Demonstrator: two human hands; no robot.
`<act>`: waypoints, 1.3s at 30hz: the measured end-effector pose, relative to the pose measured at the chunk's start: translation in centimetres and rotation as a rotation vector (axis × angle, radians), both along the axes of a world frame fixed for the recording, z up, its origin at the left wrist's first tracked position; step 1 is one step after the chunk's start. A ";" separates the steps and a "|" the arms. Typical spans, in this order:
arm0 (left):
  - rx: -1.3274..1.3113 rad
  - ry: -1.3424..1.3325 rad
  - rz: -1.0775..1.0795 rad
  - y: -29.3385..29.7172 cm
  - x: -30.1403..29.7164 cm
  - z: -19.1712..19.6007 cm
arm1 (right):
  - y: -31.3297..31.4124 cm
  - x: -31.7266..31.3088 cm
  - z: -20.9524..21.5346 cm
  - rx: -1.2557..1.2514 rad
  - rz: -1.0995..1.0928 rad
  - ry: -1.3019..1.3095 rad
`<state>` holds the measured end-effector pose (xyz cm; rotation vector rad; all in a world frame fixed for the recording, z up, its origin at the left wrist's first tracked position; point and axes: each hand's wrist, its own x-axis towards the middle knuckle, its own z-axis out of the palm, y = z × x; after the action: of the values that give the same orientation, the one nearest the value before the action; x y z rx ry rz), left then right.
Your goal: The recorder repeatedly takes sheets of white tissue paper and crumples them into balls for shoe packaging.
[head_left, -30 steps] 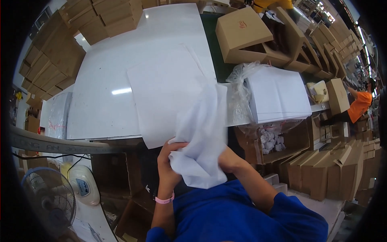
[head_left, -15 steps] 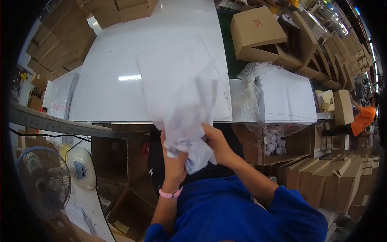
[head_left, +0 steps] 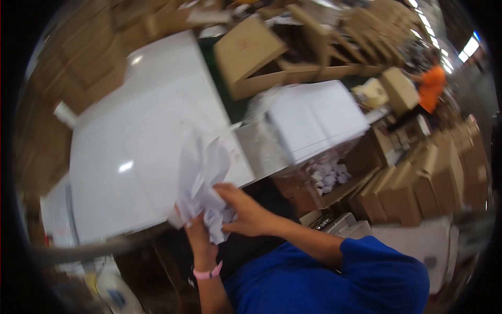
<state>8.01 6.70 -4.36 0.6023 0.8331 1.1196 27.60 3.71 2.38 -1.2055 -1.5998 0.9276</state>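
Observation:
A crumpled sheet of white paper [head_left: 201,180] is bunched between my two hands over the near edge of the white table [head_left: 104,157]. My left hand [head_left: 200,235], with a pink band on its wrist, is closed around the paper's lower part. From the right, my right hand [head_left: 246,212] grips the same paper, thumb and fingers pressed into its folds. The upper end of the paper flares out loosely. Behind it, flat white sheets lie on the table, faint and blurred.
A stack of white paper [head_left: 319,120] in clear plastic stands right of the table. Below it, a cardboard box [head_left: 361,175] holds several crumpled paper balls [head_left: 328,175]. Cardboard boxes [head_left: 251,49] line the back and right. A person in orange [head_left: 432,86] stands far right.
The view has swung to the right, so the table appears tilted and further left. The paper in my hands is more bunched up, and both hands keep hold of it.

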 end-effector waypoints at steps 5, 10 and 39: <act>0.025 0.300 -0.345 0.0 -2.0 2.5 | -0.2 2.3 -1.5 -0.029 -0.085 0.030; 0.065 0.216 -0.346 -1.7 -1.8 1.7 | -1.3 2.6 -1.9 0.028 -0.026 0.061; 0.178 -0.022 -0.041 -4.9 3.4 3.6 | -6.0 -1.3 0.4 0.116 -0.073 -0.089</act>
<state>11.37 1.81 -0.81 0.7502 0.7033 1.1689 26.30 -2.29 2.73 -1.2294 -1.6453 0.7341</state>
